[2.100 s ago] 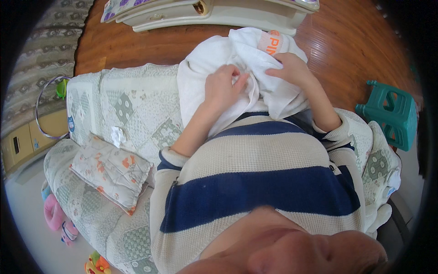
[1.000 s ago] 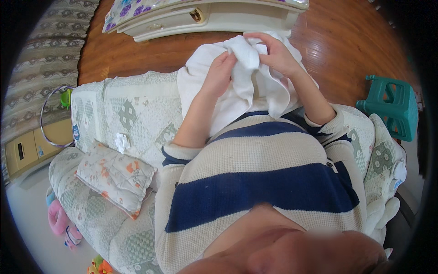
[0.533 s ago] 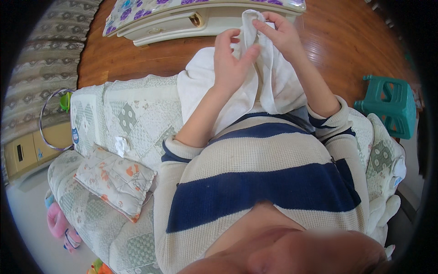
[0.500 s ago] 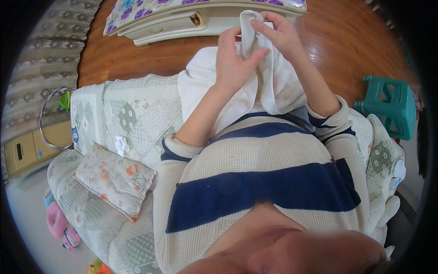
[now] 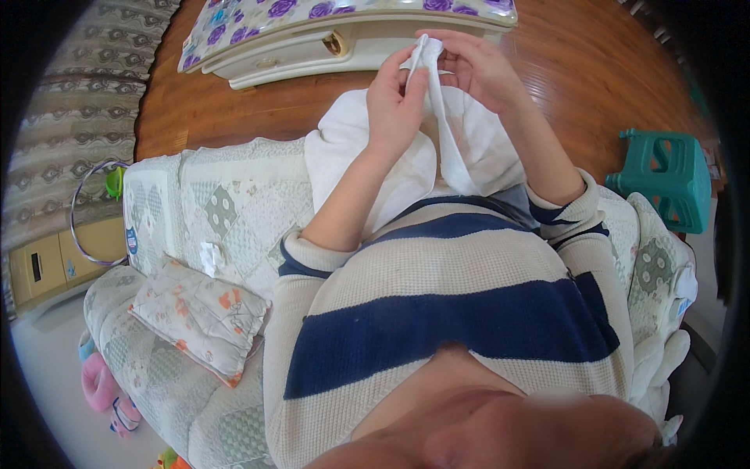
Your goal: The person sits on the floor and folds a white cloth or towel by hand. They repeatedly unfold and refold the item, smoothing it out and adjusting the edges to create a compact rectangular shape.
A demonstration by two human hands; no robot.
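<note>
A white cloth (image 5: 336,148) is spread across my lap, with a narrow folded part raised toward the far side. My left hand (image 5: 393,102) is closed on this raised fold, pinching it between thumb and fingers. Close by on the right, my right hand (image 5: 486,72) has its fingers apart. One of its digits reaches over to the top end of the fold and seems to touch it. The cloth's lower edge hangs down from the hands in a loose strip. What kind of cloth article it is cannot be made out.
I sit on a sofa with a quilted patchwork cover (image 5: 258,184); an orange-patterned pillow (image 5: 203,313) lies at left. Ahead stands a low white table (image 5: 289,62) with a purple-flowered top. A green plastic stool (image 5: 664,176) is at right, a hoop (image 5: 74,211) at far left.
The raised fold has come slightly lower and narrower. My left hand has closed on it, while the right hand's pinch has loosened and its fingers have spread.
</note>
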